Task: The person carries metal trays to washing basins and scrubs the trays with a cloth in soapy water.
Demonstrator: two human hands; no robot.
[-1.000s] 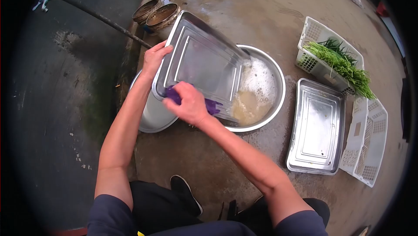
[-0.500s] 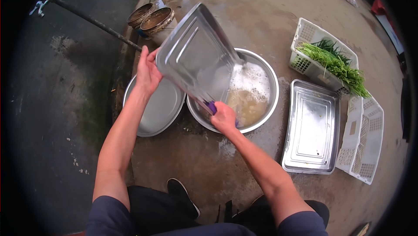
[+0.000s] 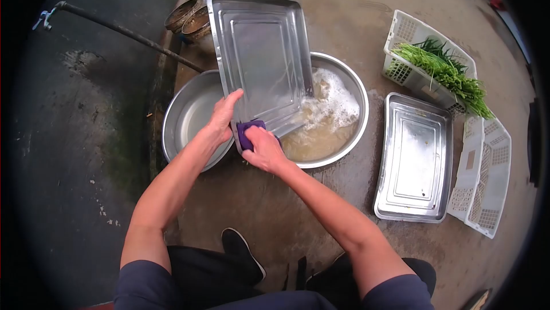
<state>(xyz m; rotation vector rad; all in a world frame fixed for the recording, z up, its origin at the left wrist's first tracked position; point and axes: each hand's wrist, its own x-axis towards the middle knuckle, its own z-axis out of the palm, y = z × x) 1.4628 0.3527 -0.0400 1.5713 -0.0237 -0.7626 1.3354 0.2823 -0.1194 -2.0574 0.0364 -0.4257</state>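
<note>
A metal tray (image 3: 260,52) is held tilted up, its lower right side over a round metal basin (image 3: 362,124) of murky, foamy water. My left hand (image 3: 223,116) grips the tray's left edge, thumb on the inside and the other fingers hidden behind. My right hand (image 3: 264,148) is closed on a purple cloth (image 3: 250,131), pressed against the tray's lower left corner. Behind the tray and to the left stands a second round metal basin (image 3: 179,118) with clearer-looking contents.
Another metal tray (image 3: 413,161) lies on the wet floor to the right. Beside it are a white plastic basket (image 3: 409,38) with green leafy stalks (image 3: 444,75) and another white basket (image 3: 481,178). A pipe with a tap (image 3: 114,29) sticks out at left, near two dirty buckets (image 3: 195,21).
The tray has turned more upright, its inside now facing me. My left hand has moved down and right, and my right hand with the cloth has shifted left to the tray's lower corner.
</note>
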